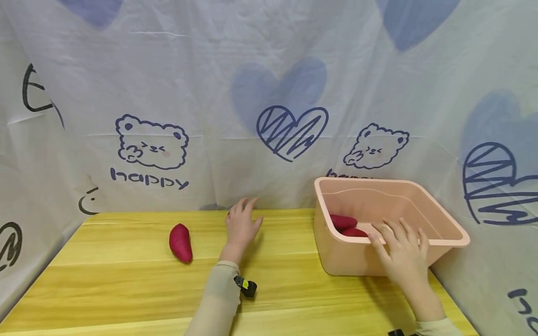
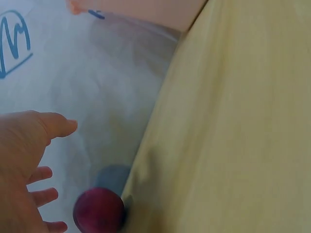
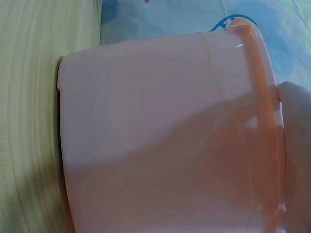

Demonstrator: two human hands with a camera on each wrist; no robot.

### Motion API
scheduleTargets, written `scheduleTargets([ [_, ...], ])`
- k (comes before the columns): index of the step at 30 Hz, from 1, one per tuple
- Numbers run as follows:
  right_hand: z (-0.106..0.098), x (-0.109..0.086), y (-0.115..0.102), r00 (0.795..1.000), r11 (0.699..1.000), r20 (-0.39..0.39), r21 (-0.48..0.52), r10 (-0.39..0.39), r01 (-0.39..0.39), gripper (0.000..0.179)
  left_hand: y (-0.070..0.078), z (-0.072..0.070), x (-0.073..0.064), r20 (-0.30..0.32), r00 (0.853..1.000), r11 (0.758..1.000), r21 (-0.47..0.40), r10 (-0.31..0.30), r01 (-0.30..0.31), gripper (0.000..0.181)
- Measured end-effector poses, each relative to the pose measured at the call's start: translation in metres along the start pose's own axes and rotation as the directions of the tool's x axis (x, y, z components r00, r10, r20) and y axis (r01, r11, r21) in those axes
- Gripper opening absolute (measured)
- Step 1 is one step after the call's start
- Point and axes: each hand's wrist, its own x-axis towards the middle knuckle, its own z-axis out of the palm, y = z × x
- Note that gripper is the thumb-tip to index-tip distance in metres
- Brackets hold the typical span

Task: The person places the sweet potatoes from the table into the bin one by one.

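Note:
My left hand reaches over the back of the table with its fingers spread. Beyond it, mostly hidden in the head view, lies a round-ended purple-red sweet potato; the left wrist view shows a gap between it and the fingers. Another sweet potato lies on the table to the left. My right hand is at the near rim of a pink plastic bin, fingers loosely spread over the opening. Inside the bin, at its left end, are two sweet potatoes, partly hidden by the wall.
The yellow wood-grain table ends at the back against a white cloth printed with hearts and bears. More cloth hangs at the left and right sides. The bin stands at the table's right end, near the cloth.

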Motion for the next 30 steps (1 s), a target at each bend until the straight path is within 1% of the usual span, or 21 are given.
scheduleTargets([
  [3,-0.001,0.0,0.0,1.0,1.0,0.002,0.0,0.001,-0.001,0.038,-0.007,-0.001,-0.001,0.021,1.0,1.0,-0.022,-0.015,0.015,0.057],
  [7,-0.001,-0.001,0.0,1.0,1.0,-0.002,0.003,0.003,-0.003,0.038,-0.016,-0.002,-0.002,0.053,0.998,0.999,-0.018,-0.026,0.027,0.061],
  [12,0.001,0.0,0.001,1.0,1.0,-0.016,0.002,-0.007,0.007,0.037,-0.026,-0.001,-0.001,0.132,0.989,0.998,-0.006,-0.068,0.07,0.067],
  [14,0.001,0.0,0.001,1.0,1.0,-0.018,0.002,-0.008,0.008,0.037,-0.028,0.0,-0.001,0.151,0.985,0.997,0.002,-0.077,0.078,0.067],
  [19,0.001,0.0,0.001,1.0,1.0,-0.01,0.001,-0.004,0.004,0.038,-0.031,0.003,-0.002,0.169,0.982,0.996,0.04,-0.084,0.078,0.065],
  [25,0.002,0.0,0.002,1.0,1.0,-0.013,0.006,-0.003,0.003,0.037,-0.032,0.004,-0.004,0.211,0.972,0.994,0.057,-0.107,0.097,0.064],
  [27,0.001,0.0,0.001,1.0,1.0,-0.018,0.009,-0.003,0.003,0.036,-0.033,0.004,-0.005,0.21,0.972,0.994,0.061,-0.104,0.093,0.063],
  [30,0.0,0.0,-0.001,1.0,1.0,-0.018,0.009,-0.001,0.001,0.035,-0.033,0.004,-0.006,0.192,0.977,0.995,0.064,-0.094,0.083,0.059],
])
